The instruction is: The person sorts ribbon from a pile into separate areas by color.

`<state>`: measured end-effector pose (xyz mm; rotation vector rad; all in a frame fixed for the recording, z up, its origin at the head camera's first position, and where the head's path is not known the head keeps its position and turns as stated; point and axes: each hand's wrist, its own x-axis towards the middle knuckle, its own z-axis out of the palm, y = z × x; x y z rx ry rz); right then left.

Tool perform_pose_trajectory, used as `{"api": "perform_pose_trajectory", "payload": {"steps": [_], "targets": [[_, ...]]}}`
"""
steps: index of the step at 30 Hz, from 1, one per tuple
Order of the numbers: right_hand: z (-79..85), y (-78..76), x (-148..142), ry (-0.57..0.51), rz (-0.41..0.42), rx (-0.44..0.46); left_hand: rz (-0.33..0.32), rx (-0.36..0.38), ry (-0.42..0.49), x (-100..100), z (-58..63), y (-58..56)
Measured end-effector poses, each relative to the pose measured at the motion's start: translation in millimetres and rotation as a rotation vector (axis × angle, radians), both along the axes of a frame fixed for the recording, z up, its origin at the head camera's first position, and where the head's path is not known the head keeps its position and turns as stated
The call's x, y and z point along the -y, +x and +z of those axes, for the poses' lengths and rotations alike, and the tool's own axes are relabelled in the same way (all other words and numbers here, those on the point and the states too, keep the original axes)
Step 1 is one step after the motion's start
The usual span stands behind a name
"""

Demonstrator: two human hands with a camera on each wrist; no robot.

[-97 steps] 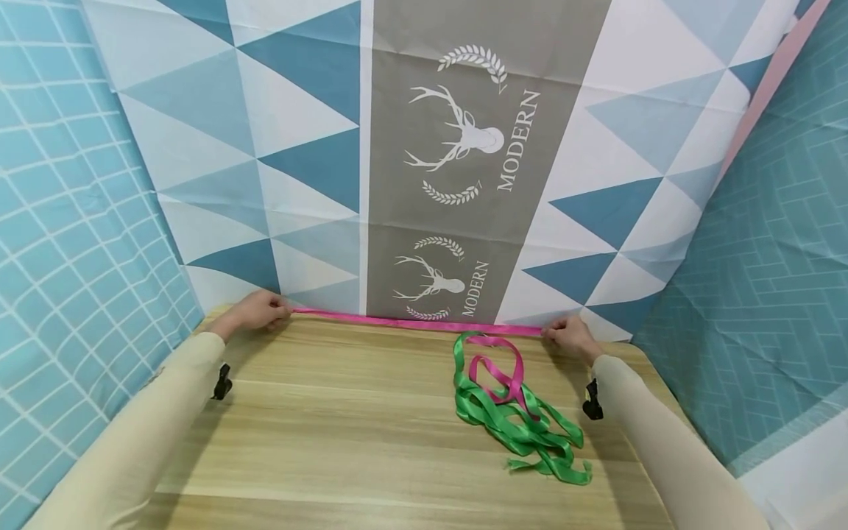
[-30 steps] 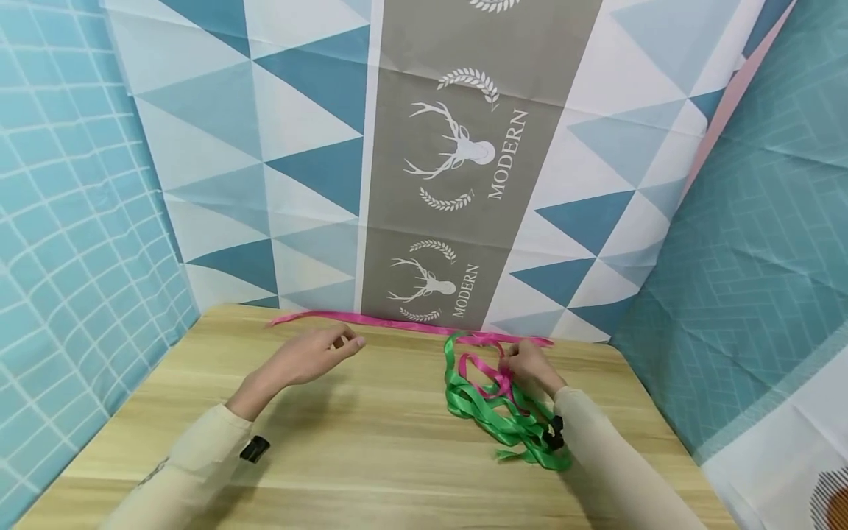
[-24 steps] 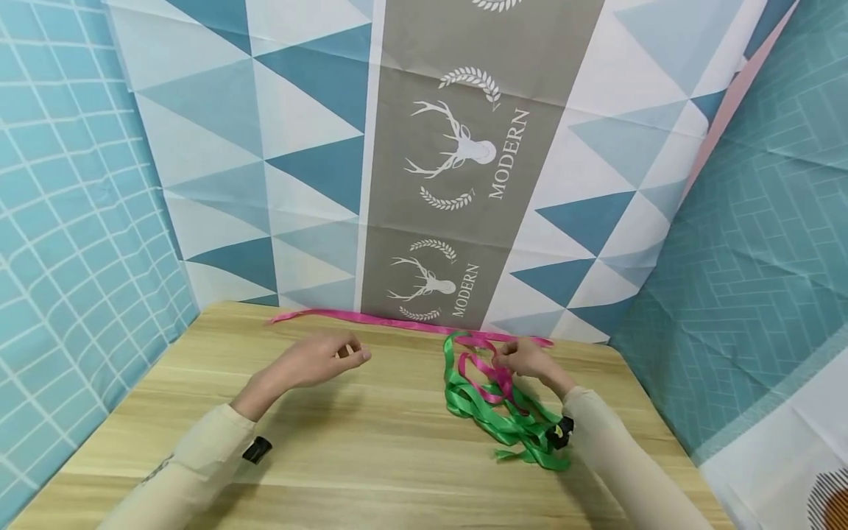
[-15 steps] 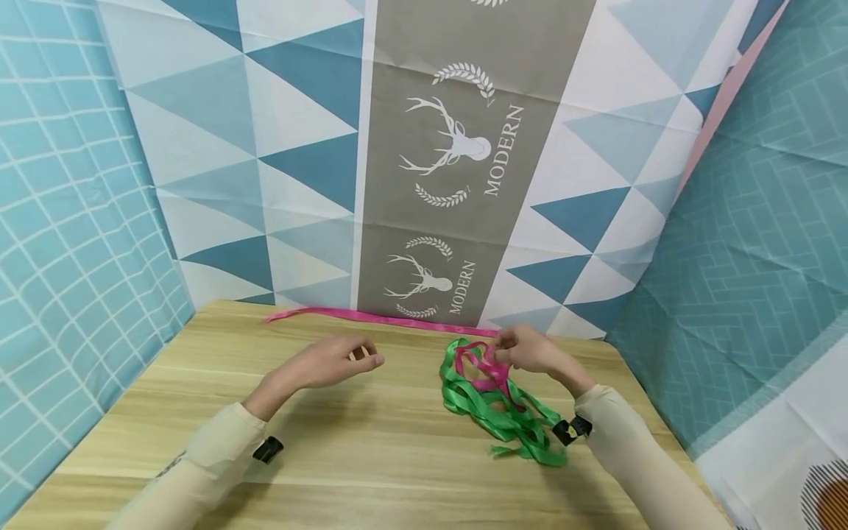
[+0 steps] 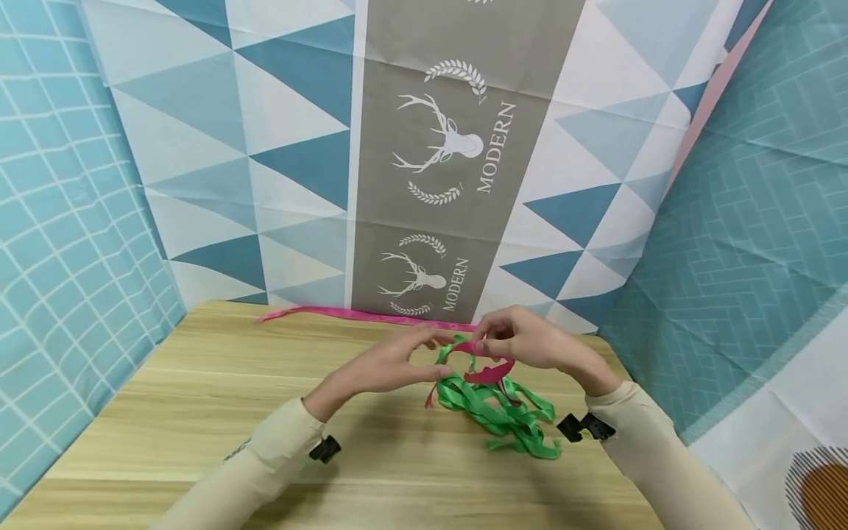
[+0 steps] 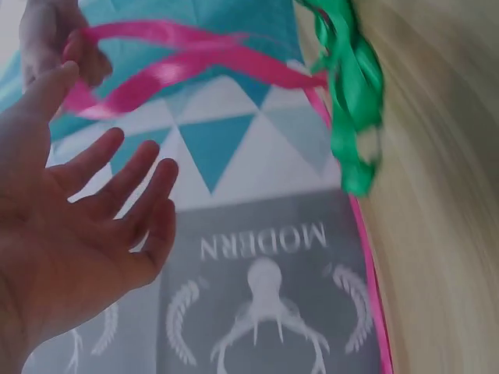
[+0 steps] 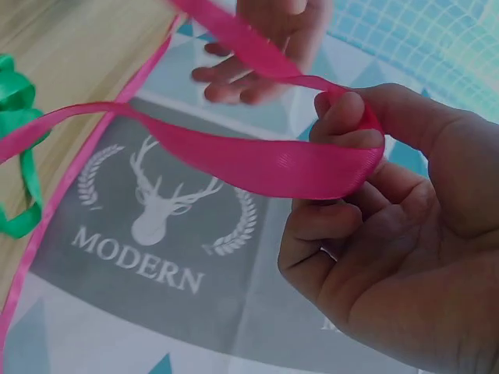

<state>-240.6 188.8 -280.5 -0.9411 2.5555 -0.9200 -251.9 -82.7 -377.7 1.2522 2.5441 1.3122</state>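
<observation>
My right hand [image 5: 533, 340] pinches a loop of pink ribbon [image 7: 273, 167] between thumb and fingers, raised above the table. In the right wrist view the loop passes round the fingertips and its tails run off left. My left hand [image 5: 391, 362] is beside it with fingers spread, holding nothing; in the left wrist view its thumb is near the looped ribbon [image 6: 168, 74], and I cannot tell if they touch. Below, a heap of green ribbon [image 5: 506, 421] lies on the table. A second pink ribbon [image 5: 361, 316] stretches along the table's back edge.
The wooden table [image 5: 165, 412] meets a patterned cloth backdrop [image 5: 424, 199] at its rear. Blue tile-pattern sheets hang at left [image 5: 59, 221] and right [image 5: 742, 221].
Both hands let go of the ribbon now lying at the back edge. The right hand took up the other pink ribbon from the green heap and lifted it; the left hand moved right towards it.
</observation>
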Motion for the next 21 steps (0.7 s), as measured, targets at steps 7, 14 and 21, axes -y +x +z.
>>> {"api": "perform_pose_trajectory", "payload": {"steps": [7,14,21], "targets": [[10.1,12.0,3.3,0.013,0.000,-0.012,-0.134,0.090,0.138,-12.2,5.5,4.1],[5.3,12.2,2.2,-0.008,-0.002,-0.016,-0.100,0.055,0.160,-0.4,6.5,5.8],[-2.6,9.1,1.7,-0.033,0.035,-0.018,0.070,-0.006,0.113,11.7,8.8,12.2]]}}
